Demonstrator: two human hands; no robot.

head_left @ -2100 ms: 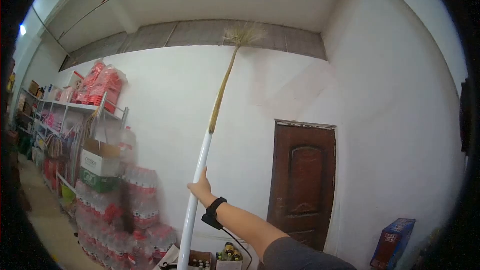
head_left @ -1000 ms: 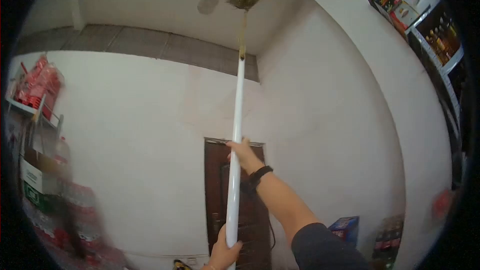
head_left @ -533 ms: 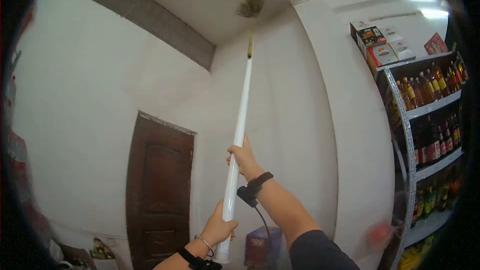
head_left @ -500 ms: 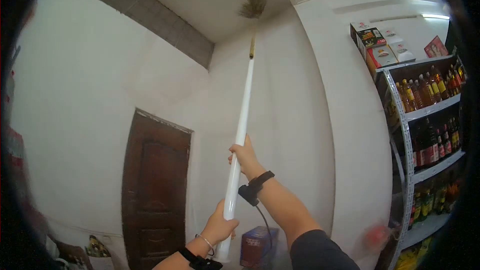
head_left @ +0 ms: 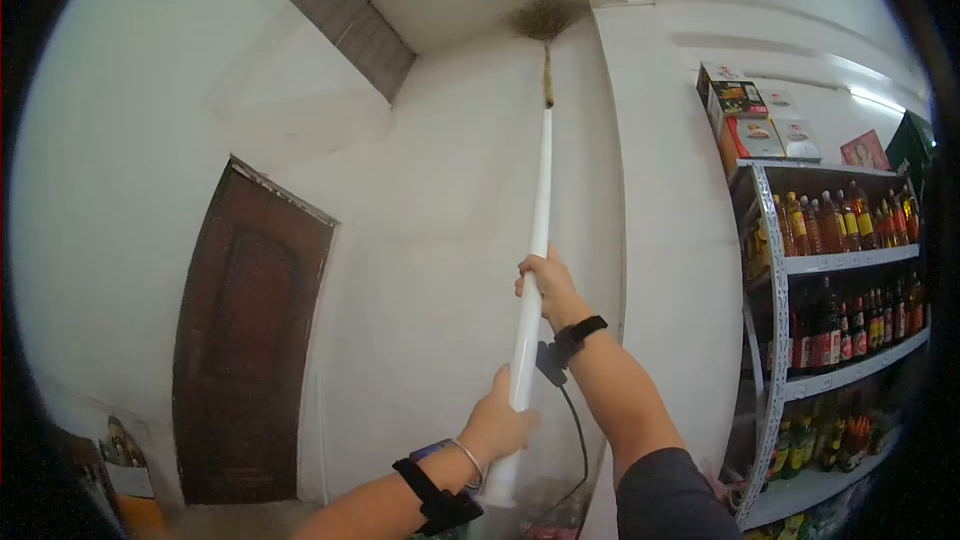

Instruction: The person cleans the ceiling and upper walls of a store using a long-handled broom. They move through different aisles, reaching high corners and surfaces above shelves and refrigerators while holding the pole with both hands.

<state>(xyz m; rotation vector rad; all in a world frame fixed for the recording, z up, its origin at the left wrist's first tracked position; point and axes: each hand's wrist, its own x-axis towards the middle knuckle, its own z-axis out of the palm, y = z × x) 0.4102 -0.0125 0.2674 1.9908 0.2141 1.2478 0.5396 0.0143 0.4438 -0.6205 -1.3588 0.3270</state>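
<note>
A long white pole [head_left: 541, 190] rises from the bottom middle toward the ceiling, leaning slightly right. At its top, a thin yellowish stick carries a bushy bristle head [head_left: 546, 16], which is at the upper wall near the ceiling corner. My left hand [head_left: 500, 420] is wrapped round the pole near its lower end. Higher up, my right hand [head_left: 552, 285] grips the same pole. Both wrists wear black straps, and a cable hangs from the right one.
At the right, a metal shelf [head_left: 850, 263] holds rows of bottles, with boxes [head_left: 757, 137] on top. A dark brown door [head_left: 250, 340] is in the left wall. A pillar [head_left: 675, 240] stands beside the shelf. A box with bottles pictured [head_left: 122, 450] is at the lower left.
The bristle head has moved right along the upper wall toward the pillar. Both hands and the pole have shifted right in view, still gripping. The view has turned as well.
</note>
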